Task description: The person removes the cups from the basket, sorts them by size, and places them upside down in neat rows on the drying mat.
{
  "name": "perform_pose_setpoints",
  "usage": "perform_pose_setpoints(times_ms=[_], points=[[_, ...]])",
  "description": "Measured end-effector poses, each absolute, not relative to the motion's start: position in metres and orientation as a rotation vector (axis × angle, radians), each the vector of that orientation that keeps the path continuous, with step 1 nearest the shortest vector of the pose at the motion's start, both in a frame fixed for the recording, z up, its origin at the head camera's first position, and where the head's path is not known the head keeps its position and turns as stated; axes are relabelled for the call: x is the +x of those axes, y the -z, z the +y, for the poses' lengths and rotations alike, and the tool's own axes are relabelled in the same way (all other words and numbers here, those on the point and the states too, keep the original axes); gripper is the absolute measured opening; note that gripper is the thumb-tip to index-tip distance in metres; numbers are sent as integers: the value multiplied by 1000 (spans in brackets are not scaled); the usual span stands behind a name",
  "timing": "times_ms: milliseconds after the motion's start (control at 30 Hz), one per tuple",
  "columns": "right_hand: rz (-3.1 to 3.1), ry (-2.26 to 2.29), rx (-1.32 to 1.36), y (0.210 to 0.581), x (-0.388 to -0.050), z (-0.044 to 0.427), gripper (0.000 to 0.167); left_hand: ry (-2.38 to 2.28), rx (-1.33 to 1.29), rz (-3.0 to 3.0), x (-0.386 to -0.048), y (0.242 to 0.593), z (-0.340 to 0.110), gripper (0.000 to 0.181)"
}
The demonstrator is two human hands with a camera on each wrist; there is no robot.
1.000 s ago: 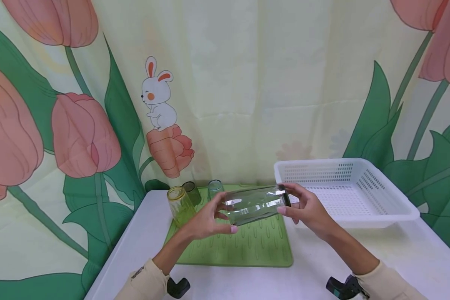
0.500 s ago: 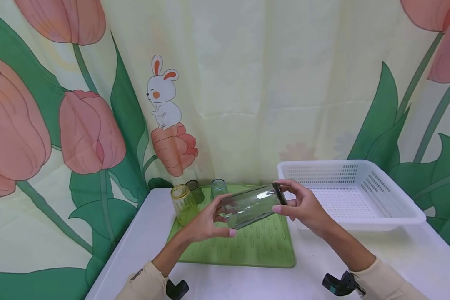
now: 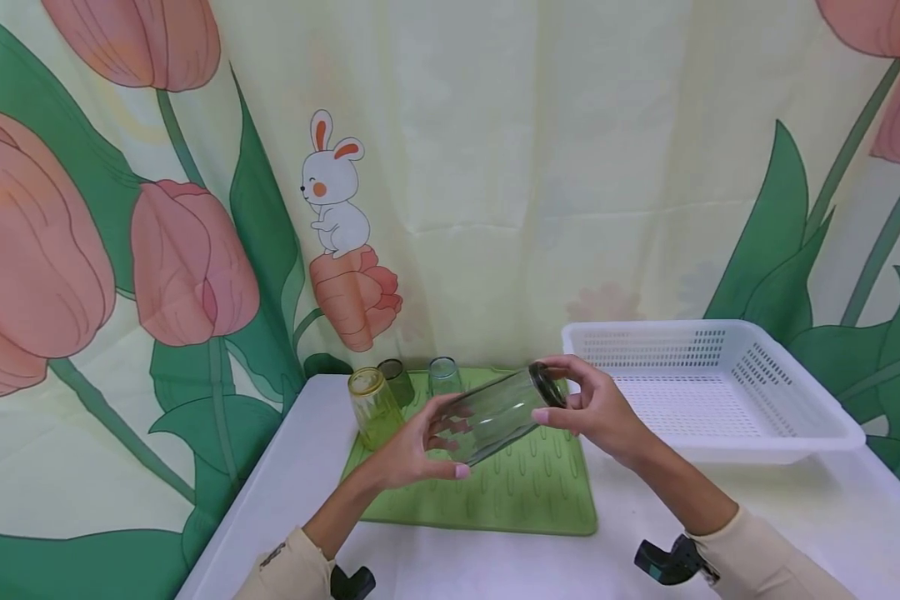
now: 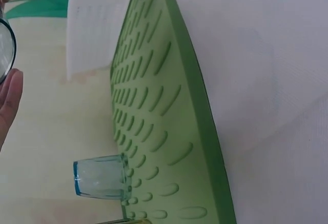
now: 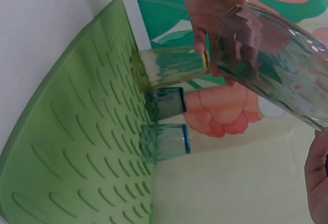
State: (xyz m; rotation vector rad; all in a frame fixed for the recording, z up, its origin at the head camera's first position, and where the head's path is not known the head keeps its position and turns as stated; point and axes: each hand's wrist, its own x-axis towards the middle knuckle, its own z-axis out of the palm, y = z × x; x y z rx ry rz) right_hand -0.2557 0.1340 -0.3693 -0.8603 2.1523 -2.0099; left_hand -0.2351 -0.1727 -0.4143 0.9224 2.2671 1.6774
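A tall clear grey-green drinking glass is held tilted above the green ribbed mat, its dark-edged right end higher. My left hand grips the lower left end, thumb beneath. My right hand pinches the dark-edged end between thumb and fingers. In the right wrist view the glass slants across the upper right, and the left hand is at its left end. On the mat's left part stand a yellow glass, a dark glass and a pale blue glass.
A white perforated plastic basket stands on the right of the white table. Behind the table hangs a curtain printed with tulips and a rabbit. Black wrist cameras sit at both sleeves.
The held glass has tilted further, its right end rising and its left end dipping. My right hand has moved left and slightly up. The head view has shifted slightly left.
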Motion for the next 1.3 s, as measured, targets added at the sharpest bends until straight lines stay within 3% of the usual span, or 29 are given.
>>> perform_pose_setpoints(times_ms=[267,1300], points=[[2123,2037,-868,369,-257,127,67,-1705,918,2260,-233,415,-177,89],[2153,1889,-864,366,-263,94,60,-1676,771,2305,-219,427,-207,90]])
